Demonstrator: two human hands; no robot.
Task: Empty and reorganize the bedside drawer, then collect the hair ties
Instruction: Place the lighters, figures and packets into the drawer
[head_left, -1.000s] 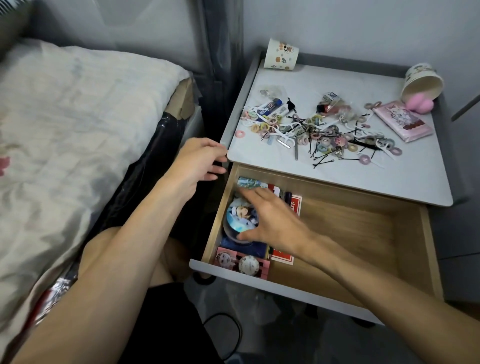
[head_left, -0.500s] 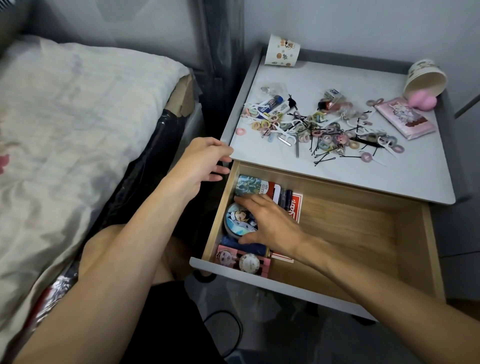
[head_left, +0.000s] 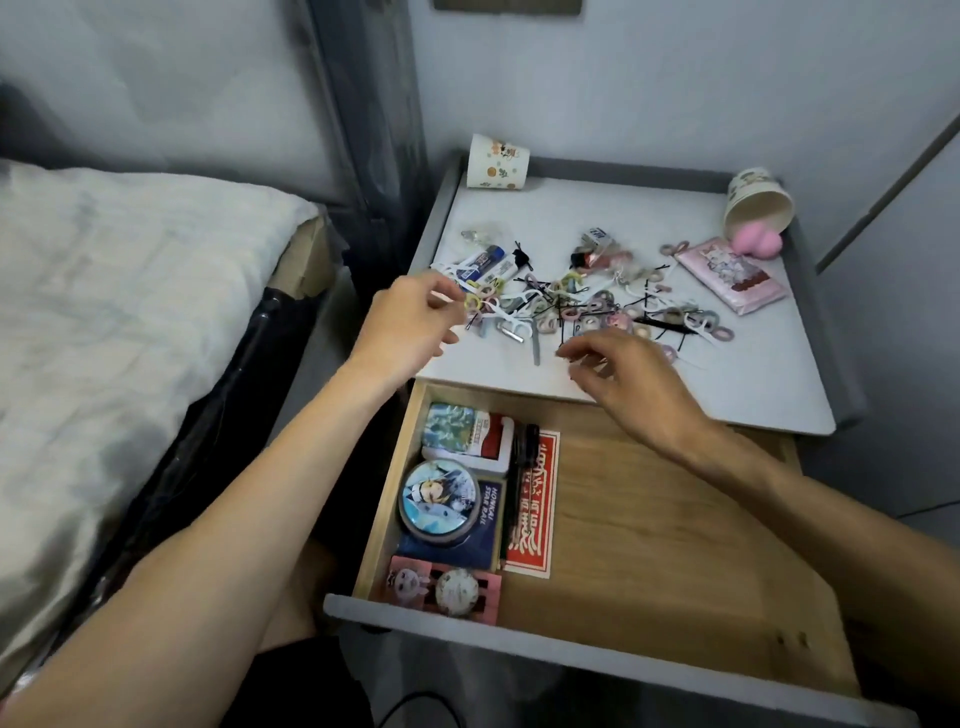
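Left hand (head_left: 410, 322) meets the left edge of the hair ties (head_left: 571, 314) — fingers curled, grip unclear. Right hand (head_left: 636, 382) hovers just before them, fingers loose, empty.

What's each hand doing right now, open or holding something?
Left hand: fingers curled at the pile, grip cannot be told.
Right hand: open, loosely curled, holding nothing.
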